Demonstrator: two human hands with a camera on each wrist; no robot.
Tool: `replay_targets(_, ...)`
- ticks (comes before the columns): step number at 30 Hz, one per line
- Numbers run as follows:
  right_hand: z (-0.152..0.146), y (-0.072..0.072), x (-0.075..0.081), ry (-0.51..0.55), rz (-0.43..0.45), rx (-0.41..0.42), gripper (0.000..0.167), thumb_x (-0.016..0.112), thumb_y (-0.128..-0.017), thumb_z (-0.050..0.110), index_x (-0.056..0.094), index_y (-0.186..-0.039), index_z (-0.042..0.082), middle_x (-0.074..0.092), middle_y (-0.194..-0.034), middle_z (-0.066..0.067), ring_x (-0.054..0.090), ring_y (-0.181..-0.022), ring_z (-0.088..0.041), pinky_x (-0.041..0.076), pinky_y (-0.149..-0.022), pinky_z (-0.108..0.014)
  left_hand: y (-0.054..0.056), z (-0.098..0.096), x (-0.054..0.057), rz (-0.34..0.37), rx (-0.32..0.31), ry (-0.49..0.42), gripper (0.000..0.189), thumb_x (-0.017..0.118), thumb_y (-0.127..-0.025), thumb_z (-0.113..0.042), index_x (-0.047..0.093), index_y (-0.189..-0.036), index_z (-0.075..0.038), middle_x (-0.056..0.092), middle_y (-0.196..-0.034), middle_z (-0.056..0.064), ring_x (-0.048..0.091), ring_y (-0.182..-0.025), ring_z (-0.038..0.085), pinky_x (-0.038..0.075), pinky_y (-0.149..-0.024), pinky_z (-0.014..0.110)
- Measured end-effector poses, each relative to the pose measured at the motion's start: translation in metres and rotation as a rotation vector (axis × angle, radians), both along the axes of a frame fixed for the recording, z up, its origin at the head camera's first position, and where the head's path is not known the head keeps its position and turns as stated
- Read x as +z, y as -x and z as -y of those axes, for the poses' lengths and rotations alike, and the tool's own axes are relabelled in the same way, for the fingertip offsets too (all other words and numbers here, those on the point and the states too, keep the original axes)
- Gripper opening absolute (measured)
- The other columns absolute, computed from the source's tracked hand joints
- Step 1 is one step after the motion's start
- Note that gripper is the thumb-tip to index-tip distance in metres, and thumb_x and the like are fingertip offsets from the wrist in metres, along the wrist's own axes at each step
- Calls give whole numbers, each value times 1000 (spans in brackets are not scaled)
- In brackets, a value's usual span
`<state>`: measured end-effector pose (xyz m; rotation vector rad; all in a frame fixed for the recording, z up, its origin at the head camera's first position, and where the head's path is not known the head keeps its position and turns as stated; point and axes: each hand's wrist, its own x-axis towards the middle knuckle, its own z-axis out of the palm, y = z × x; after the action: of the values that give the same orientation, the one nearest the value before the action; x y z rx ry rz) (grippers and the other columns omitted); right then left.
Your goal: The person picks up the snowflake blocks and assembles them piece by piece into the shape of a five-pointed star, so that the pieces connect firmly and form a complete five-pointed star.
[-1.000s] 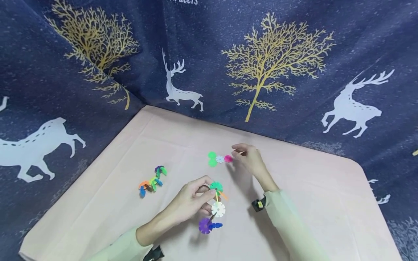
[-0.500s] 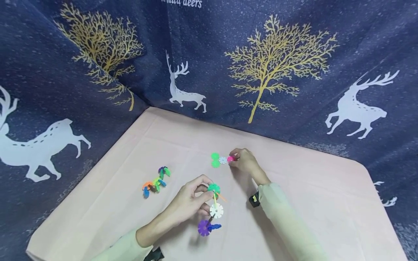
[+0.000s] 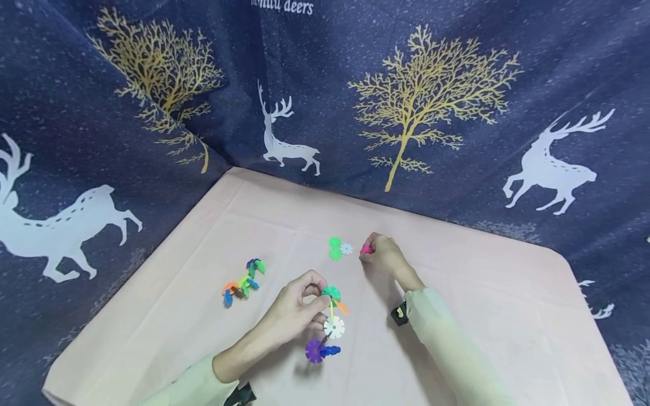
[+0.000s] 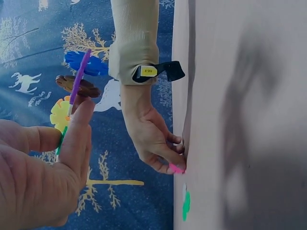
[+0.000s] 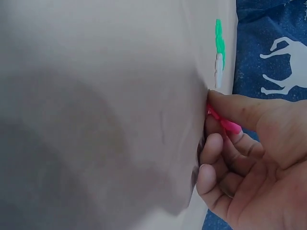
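My left hand (image 3: pixel 297 307) pinches the green disc (image 3: pixel 332 294) at the top of a chain of slotted plastic building discs. Below it hang a yellow disc (image 4: pixel 60 113), an orange one (image 3: pixel 342 307), a white one (image 3: pixel 334 327), a brown one (image 4: pixel 76 86), a purple one (image 3: pixel 313 351) and a blue one (image 3: pixel 331 350). Further back, my right hand (image 3: pixel 388 258) holds a pink disc (image 5: pixel 232 126) between thumb and fingers, close over the table. Left of that hand, two green discs (image 3: pixel 334 242) and a pale white disc (image 3: pixel 346 248) lie flat.
A second cluster of joined discs (image 3: pixel 245 285), orange, yellow, blue, green and purple, rests on the left of the table (image 3: pixel 482 316). Dark blue cloth (image 3: pixel 325 67) printed with deer and golden trees hangs behind and at the left.
My right hand came down on the pink disc, took hold of it and drew it slightly right, away from the white disc. My left hand keeps its chain nearly in place.
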<state>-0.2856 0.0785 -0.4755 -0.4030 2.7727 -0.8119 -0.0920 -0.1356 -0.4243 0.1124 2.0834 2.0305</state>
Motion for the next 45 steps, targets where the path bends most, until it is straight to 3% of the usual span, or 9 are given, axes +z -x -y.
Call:
replay_targets(7,-16,-8,-3,22,-3,-3,16,77,-87,20,67,-87,8,65,-79,-3,58,-77,-20,50,-75,-38,0,-4,-4,-23,-19,12,11,61,-97,-10,54,-103,-4,58,-98,11,68,-68,21,61,-65,39)
replay_targets(11,-24,-13,1,51,8,6,18,76,-87,24,66,-86,8,63,-74,-2,56,-71,-19,48,-66,-34,1,-6,-4,-35,-17,25,11,62,-98,-14,55,-102,-7,58,-103,12,70,-70,23,61,-65,37)
replay_targets(17,-37,-24,14,152,-64,82,12,72,-91,20,67,-90,9,57,-66,-1,45,-56,-14,41,-53,-30,2,-9,0,-81,-21,57,21,66,-97,-17,62,-115,-8,63,-106,11,71,-74,23,61,-69,40)
replay_targets(21,-40,-35,29,191,-111,105,9,69,-95,20,68,-93,11,62,-71,-3,49,-57,-14,43,-54,-30,3,-10,2,-122,-25,94,20,64,-98,-18,69,-116,-10,69,-106,10,73,-79,21,60,-71,34)
replay_targets(28,-45,-58,57,294,-167,135,7,66,-96,13,72,-99,13,70,-82,-2,60,-63,-14,50,-56,-28,8,-14,6,-107,8,25,13,65,-97,-13,70,-106,-6,67,-101,11,74,-79,23,60,-74,37)
replay_targets(36,-54,-94,84,342,-178,164,8,68,-97,19,74,-101,16,64,-79,0,57,-59,-14,46,-51,-27,15,-19,13,-128,15,-59,13,68,-95,-11,69,-101,1,69,-98,14,74,-80,24,60,-79,40)
replay_targets(45,-61,-134,100,467,-178,197,10,71,-95,16,72,-105,15,64,-74,4,59,-61,-17,48,-52,-26,17,-26,20,-96,27,-188,14,66,-94,-2,64,-100,10,69,-98,15,74,-81,26,59,-80,39)
